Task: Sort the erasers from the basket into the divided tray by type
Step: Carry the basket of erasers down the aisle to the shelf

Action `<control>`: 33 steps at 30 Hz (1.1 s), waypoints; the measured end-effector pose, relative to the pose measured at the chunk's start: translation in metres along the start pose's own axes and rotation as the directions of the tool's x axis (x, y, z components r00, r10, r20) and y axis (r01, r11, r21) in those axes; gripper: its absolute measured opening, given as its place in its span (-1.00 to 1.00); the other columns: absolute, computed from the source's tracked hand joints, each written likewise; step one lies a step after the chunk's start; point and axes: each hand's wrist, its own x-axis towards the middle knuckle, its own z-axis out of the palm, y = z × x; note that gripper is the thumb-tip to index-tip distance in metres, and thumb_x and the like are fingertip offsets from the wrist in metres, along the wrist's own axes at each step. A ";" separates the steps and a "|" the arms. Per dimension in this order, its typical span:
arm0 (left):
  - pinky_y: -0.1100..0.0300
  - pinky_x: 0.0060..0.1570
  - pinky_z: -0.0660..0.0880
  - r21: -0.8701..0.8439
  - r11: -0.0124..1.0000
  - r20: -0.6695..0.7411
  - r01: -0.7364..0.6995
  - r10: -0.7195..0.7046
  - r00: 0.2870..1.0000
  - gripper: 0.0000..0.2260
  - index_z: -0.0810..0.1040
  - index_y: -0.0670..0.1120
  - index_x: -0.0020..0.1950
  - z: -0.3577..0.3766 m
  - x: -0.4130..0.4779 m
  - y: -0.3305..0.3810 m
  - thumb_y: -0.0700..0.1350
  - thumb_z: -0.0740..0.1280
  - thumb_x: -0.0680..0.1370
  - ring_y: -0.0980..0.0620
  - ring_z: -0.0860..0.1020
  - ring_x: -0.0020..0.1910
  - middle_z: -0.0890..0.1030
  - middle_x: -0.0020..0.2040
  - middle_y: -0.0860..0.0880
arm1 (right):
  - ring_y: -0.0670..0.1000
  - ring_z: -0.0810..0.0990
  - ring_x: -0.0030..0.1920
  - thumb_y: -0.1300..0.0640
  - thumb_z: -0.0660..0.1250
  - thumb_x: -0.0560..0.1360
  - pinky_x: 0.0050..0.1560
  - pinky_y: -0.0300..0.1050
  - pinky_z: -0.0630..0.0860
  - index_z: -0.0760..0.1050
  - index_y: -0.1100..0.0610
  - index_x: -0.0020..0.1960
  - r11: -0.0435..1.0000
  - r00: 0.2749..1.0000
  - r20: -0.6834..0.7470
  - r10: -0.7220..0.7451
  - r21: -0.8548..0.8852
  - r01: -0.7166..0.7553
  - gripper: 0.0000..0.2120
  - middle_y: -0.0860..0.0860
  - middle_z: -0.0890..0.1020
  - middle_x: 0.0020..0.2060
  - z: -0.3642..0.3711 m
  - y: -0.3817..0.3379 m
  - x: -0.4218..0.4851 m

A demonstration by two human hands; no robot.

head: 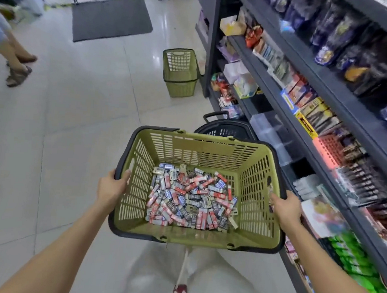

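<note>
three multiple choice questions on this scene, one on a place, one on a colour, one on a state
1. Where are the erasers? A in a tray; B in the held basket; C on a table.
2. What colour is the doormat? A dark grey; B red; C yellow.
3. How is the held basket carried? A by one hand; B by a strap; C by both hands.
Answers: B, they cover its bottom; A, it looks dark grey; C, the left hand and right hand each grip a side rim.
</note>
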 end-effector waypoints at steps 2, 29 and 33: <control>-0.01 -0.17 0.50 -0.005 0.999 0.009 -0.034 0.034 0.999 -0.77 0.52 -0.17 -0.05 0.001 0.037 0.023 0.01 0.31 0.56 -0.19 0.59 -0.23 0.60 -0.26 -0.16 | 0.25 0.58 -0.20 0.18 0.36 0.45 -0.16 0.03 0.54 0.55 0.24 0.02 1.000 1.000 -0.004 0.001 0.026 -0.001 -0.81 0.12 0.58 -0.27 0.017 -0.023 0.017; -0.05 -0.15 0.46 0.150 0.796 0.640 -0.587 0.374 0.671 -0.77 0.45 -0.14 -0.12 0.082 0.392 0.296 0.02 0.27 0.58 -0.18 0.50 -0.25 0.52 -0.28 -0.19 | 0.13 0.51 -0.38 0.17 0.38 0.42 -0.34 -0.11 0.44 0.48 0.14 -0.23 0.815 0.658 -0.489 0.573 0.424 -0.395 -0.90 0.04 0.49 -0.46 0.210 -0.143 0.012; 0.06 -0.31 0.38 0.195 0.726 0.644 -0.659 0.412 0.644 -0.70 0.47 -0.20 -0.18 0.119 0.363 0.310 0.03 0.27 0.59 -0.16 0.49 -0.34 0.55 -0.29 -0.22 | 0.06 0.46 -0.42 0.17 0.35 0.43 -0.39 -0.15 0.38 0.45 0.06 -0.27 0.802 0.649 -0.484 0.587 0.456 -0.386 -0.87 0.01 0.47 -0.47 0.183 -0.124 0.024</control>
